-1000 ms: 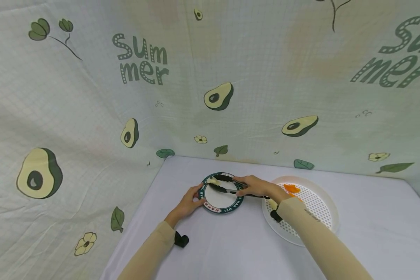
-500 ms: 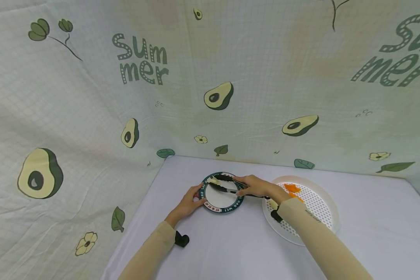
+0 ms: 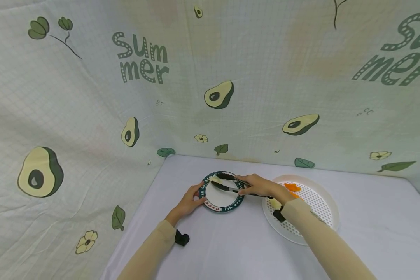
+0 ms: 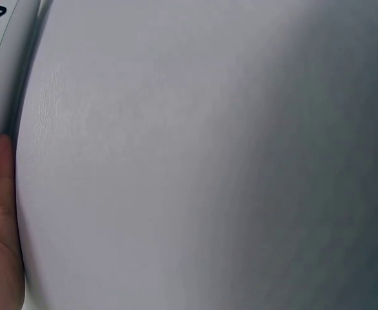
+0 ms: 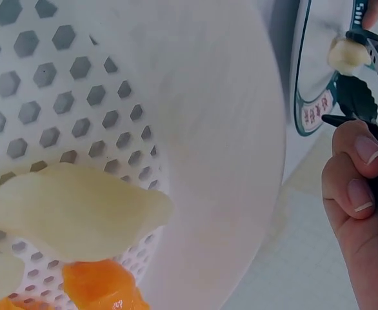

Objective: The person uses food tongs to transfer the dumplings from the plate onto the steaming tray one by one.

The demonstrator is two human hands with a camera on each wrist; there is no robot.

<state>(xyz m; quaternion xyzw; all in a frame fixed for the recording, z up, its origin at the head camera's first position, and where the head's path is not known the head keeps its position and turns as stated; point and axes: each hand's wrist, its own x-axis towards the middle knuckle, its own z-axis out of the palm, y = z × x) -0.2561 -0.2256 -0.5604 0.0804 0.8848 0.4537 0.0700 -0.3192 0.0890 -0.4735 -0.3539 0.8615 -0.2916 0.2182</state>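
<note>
At the left side of a white plate with a dark green lettered rim (image 3: 221,210), my left hand (image 3: 187,203) grips the edge, thumb near the front of the rim. In the left wrist view a finger (image 4: 3,187) lies along the plate's underside. My right hand (image 3: 260,185) holds black-tipped tongs (image 3: 235,190), reaching over the plate from the right. Between the spread tong tips, at the plate's far left rim, is a small pale piece of food (image 3: 215,179). The right wrist view shows this pale lump (image 5: 348,57) close to both tips, over the plate.
Right of the plate is a round white perforated tray (image 3: 330,202), partly under my right forearm. It bears orange pieces (image 3: 292,187) and pale yellow pieces (image 5: 73,210). A white cloth (image 3: 227,249) covers the table, and a printed curtain (image 3: 252,128) hangs behind and at the left.
My right hand and the tongs have shifted slightly right, and the tong tips sit a little farther right around the pale piece. The left hand stays at the plate's rim.
</note>
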